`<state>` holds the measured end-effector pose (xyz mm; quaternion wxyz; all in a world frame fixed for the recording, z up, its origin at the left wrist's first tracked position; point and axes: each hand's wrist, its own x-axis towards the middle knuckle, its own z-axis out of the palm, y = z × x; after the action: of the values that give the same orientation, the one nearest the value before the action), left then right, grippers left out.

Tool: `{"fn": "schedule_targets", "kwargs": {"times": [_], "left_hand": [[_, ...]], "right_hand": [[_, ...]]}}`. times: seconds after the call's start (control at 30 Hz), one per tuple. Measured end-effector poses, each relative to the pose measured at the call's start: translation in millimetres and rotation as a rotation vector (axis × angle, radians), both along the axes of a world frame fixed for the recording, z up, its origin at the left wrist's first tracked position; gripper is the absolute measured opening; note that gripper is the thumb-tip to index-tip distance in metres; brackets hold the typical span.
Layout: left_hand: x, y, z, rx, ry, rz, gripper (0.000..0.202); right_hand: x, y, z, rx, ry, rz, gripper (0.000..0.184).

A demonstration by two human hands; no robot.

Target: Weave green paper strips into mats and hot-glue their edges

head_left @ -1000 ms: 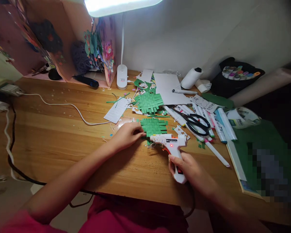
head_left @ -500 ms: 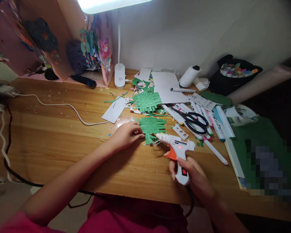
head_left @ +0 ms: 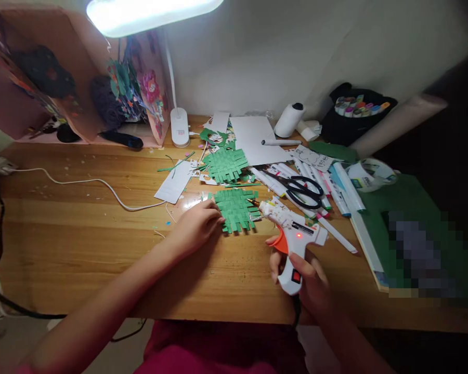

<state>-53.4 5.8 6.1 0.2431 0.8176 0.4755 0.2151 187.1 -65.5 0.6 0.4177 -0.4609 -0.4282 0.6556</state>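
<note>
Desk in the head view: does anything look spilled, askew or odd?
Mostly clutter: markers lie loosely heaped with scissors across them, and paper scraps litter the desk near the woven green pieces. Oddest: stray whitish strands, possibly glue, near the tip of the glue gun.

We find the green woven paper mat [head_left: 236,209] lying flat on the desk [head_left: 203,288], its strip ends forming uneven edges. We record a white glue gun [head_left: 306,231], orange trigger [head_left: 282,242], red indicator [head_left: 298,235] lit, its nozzle [head_left: 253,202] over the mat's right margin; contact we cannot confirm.
</note>
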Motion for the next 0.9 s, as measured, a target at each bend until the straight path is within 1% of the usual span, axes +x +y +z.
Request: {"fn": "schedule_targets", "kwargs": {"times": [0.07, 0.13, 0.3, 0.4, 0.5, 0.53, 0.6, 0.7, 0.77, 0.83, 0.9], "left_hand": [[3.8, -1.9, -2.6, 0.040, 0.029, 0.013, 0.013], [6.5, -4.3, -2.7, 0.062, 0.063, 0.019, 0.011], [10.0, -8.8, 4.4, 0.067, 0.195, 0.033, 0.021], [14.1, -9.2, 11.6, 0.064, 0.323, 0.042, 0.018], [20.9, -8.2, 17.6, 0.112, 0.430, 0.019, 0.035], [23.0, -7.6, 18.7, 0.133, 0.459, 0.009, 0.036], [25.7, -5.7, 19.0, 0.156, 0.485, 0.008, 0.029], [24.1, -1.2, 15.7, 0.132, 0.413, 0.039, 0.019], [20.7, 2.7, 12.2, 0.103, 0.308, 0.062, 0.017], [17.5, 6.7, 8.4, 0.085, 0.206, 0.086, 0.015], [15.6, 10.2, 5.0, 0.065, 0.128, 0.099, 0.014]], "right_hand": [[-0.5, -0.2, -1.2, 0.013, 0.003, -0.016, 0.040], [-0.3, -0.4, -1.1, 0.020, -0.002, -0.024, 0.037], [-1.3, -0.3, 1.6, 0.012, -0.037, -0.026, 0.039], [-3.7, -1.4, 2.1, -0.008, -0.068, -0.041, 0.040], [-4.7, -3.7, 1.7, -0.034, -0.155, -0.031, 0.044], [-4.6, -4.5, 1.9, -0.043, -0.187, -0.019, 0.047], [-3.9, -5.9, 3.4, -0.042, -0.228, -0.008, 0.050], [-2.9, -8.1, 8.0, -0.039, -0.237, 0.016, 0.044], [-2.8, -10.6, 10.8, -0.075, -0.246, 0.078, 0.041], [-3.8, -13.7, 11.6, -0.125, -0.266, 0.137, 0.042], [-6.2, -16.1, 10.6, -0.152, -0.284, 0.146, 0.043]]}}
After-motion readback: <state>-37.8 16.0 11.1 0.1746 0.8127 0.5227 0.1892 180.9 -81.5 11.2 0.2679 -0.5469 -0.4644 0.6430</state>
